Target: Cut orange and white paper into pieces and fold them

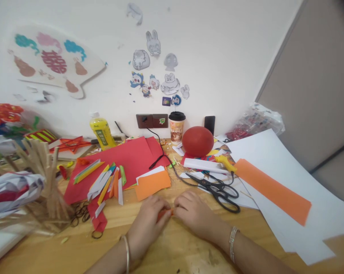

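Note:
My left hand (152, 217) and my right hand (193, 210) meet over the wooden table, closed on a small piece of orange paper (169, 212). Most of that paper is hidden behind my fingers, so its folds do not show. Just beyond my left hand lies a stack of orange paper rectangles (153, 184) with white sheets beneath. Black-handled scissors (217, 188) rest to the right of my right hand. Folded strips of coloured paper (106, 184) lie to the left on red sheets (132, 154).
At the left stands a bundle of wooden sticks (50, 182). Along the wall are a yellow drink bottle (101, 131), a paper cup (176, 129) and a red balloon (197, 140). A yellow glue gun (226, 163), white sheets (274, 167) and an orange strip (273, 190) lie at the right.

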A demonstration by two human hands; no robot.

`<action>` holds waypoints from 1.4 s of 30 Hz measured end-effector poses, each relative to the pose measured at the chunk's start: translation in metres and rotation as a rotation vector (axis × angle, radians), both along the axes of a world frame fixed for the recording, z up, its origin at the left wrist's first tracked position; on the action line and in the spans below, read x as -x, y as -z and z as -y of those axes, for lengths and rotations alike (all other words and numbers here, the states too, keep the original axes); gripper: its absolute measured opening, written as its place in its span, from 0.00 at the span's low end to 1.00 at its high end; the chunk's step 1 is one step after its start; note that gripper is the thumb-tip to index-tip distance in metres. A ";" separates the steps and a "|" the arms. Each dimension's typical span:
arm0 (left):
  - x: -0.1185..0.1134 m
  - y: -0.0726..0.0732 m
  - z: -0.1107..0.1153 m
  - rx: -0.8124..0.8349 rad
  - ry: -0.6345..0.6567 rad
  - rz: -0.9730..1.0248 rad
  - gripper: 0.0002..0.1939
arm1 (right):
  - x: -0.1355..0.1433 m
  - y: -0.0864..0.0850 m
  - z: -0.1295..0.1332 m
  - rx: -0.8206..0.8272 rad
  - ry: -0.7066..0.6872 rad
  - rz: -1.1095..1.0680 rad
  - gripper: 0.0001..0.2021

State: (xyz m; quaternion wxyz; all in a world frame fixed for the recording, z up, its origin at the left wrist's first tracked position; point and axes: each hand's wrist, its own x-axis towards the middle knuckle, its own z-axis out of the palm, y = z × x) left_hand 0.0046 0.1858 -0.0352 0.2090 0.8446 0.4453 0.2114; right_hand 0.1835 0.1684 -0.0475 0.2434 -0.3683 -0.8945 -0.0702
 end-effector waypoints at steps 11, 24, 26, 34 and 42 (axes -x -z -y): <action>-0.004 -0.004 0.009 -0.053 0.083 -0.030 0.12 | 0.002 0.003 0.000 0.157 0.030 -0.138 0.11; 0.010 -0.016 0.001 0.241 0.061 -0.065 0.12 | -0.006 -0.001 0.000 0.369 -0.016 -0.119 0.13; 0.013 -0.017 -0.001 0.305 0.072 -0.040 0.14 | -0.007 -0.006 0.000 0.439 -0.035 -0.151 0.15; 0.013 -0.015 0.000 0.377 0.073 0.017 0.17 | -0.004 -0.014 0.005 0.545 -0.027 -0.326 0.12; 0.013 -0.018 0.002 0.506 0.157 0.080 0.22 | -0.002 -0.013 0.004 0.595 -0.015 -0.329 0.08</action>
